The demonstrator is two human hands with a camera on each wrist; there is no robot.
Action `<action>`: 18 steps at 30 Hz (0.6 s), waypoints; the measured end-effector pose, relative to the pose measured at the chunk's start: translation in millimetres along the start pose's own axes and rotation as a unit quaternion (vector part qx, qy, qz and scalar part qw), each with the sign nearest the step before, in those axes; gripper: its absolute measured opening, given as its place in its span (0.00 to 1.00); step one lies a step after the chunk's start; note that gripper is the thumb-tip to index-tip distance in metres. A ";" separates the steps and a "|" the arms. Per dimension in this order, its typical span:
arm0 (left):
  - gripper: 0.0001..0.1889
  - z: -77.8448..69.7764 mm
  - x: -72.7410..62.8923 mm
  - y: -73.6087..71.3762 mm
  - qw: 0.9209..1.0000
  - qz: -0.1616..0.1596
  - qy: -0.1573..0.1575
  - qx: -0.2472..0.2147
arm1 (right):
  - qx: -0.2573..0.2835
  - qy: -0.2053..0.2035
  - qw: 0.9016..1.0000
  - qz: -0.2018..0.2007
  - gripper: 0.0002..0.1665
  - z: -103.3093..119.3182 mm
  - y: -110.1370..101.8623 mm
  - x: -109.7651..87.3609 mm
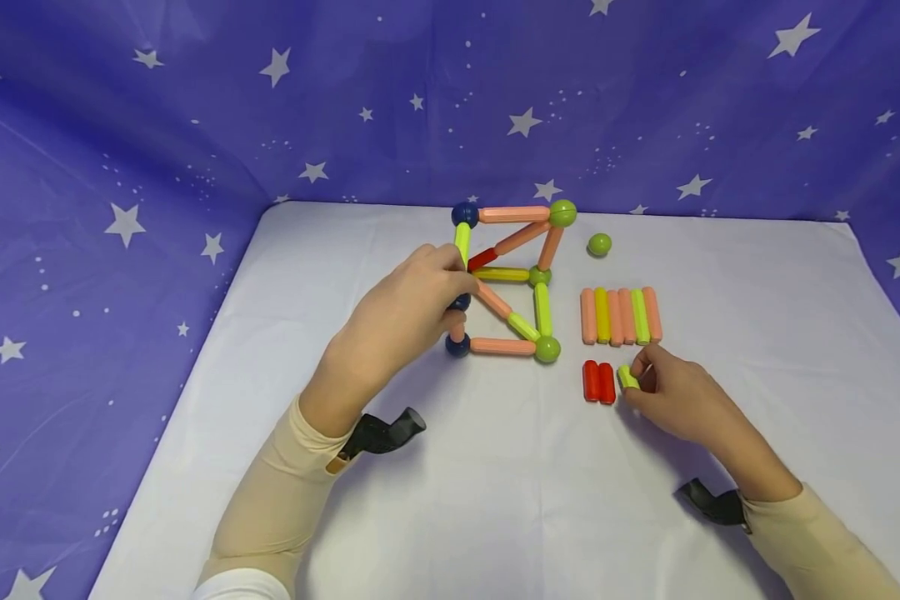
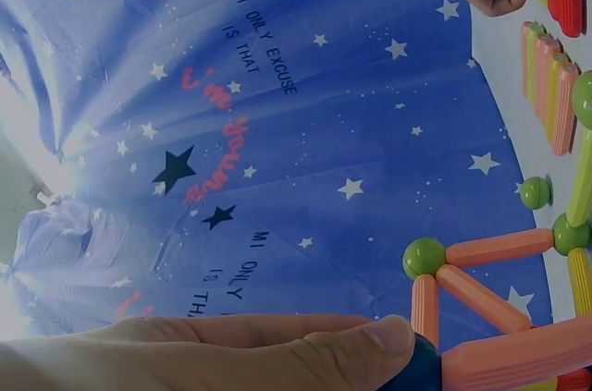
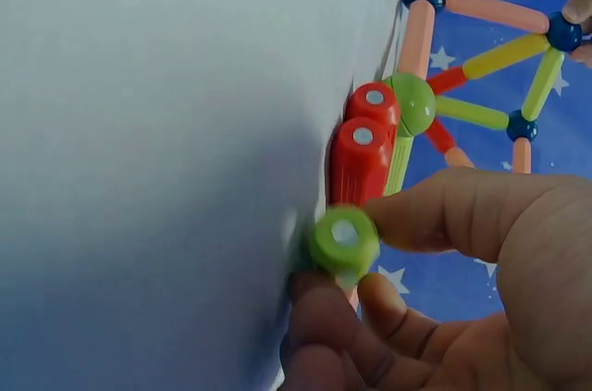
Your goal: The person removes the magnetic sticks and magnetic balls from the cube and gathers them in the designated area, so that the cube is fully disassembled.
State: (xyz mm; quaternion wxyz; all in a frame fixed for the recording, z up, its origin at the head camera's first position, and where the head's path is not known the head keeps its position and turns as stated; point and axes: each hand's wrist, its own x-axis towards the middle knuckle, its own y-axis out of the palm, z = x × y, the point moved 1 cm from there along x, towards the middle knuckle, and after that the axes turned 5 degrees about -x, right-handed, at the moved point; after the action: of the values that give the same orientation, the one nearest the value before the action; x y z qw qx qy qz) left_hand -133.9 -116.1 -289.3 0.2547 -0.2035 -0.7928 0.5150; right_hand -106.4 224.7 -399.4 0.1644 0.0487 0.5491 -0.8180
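Note:
A frame of magnetic rods and balls [image 1: 504,347] stands left of the table's middle, with dark blue balls on its left side and green ones on its right. My left hand [image 1: 408,304] grips it by a dark blue ball [image 2: 413,368], the thumb lying against that ball in the left wrist view. Between the thumb and fingers of my right hand [image 1: 678,396] is a short yellow-green magnetic rod [image 3: 344,238], its round metal tip showing. Close to the left of it lie two short red rods [image 1: 598,382] side by side on the white cloth.
Behind the red rods is a row of longer rods [image 1: 619,317] in pink, yellow and green. A loose green ball [image 1: 599,244] sits farther back. The white-covered table [image 1: 510,500] meets a blue star-patterned cloth [image 1: 420,100] at the back and left.

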 end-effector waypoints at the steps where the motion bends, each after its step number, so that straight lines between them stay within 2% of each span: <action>1: 0.12 0.4 -0.1 -0.1 1.000 -0.002 -0.001 0.000 | 0.006 0.001 1.000 0.003 0.14 0.6 1.3 0.1; 5: 0.12 1.9 -0.1 -0.1 1.000 -0.005 -0.002 0.001 | 0.027 -0.001 1.000 0.014 0.14 3.4 3.9 0.9; 9: 0.12 3.1 -0.1 -0.4 1.000 -0.005 0.000 -0.005 | 0.019 -0.001 1.000 0.011 0.13 4.6 0.9 2.2; 18: 0.13 5.4 0.0 -1.3 1.000 -0.001 0.001 -0.017 | -0.012 -0.011 1.000 -0.024 0.16 15.8 -22.1 16.0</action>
State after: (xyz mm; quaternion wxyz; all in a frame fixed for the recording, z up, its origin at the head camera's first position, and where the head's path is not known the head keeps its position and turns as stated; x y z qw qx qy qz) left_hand -137.2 -120.5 -289.9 0.2529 -0.2077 -0.8015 0.5005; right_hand -127.0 214.3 -377.9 0.1512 0.0243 0.5576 -0.8158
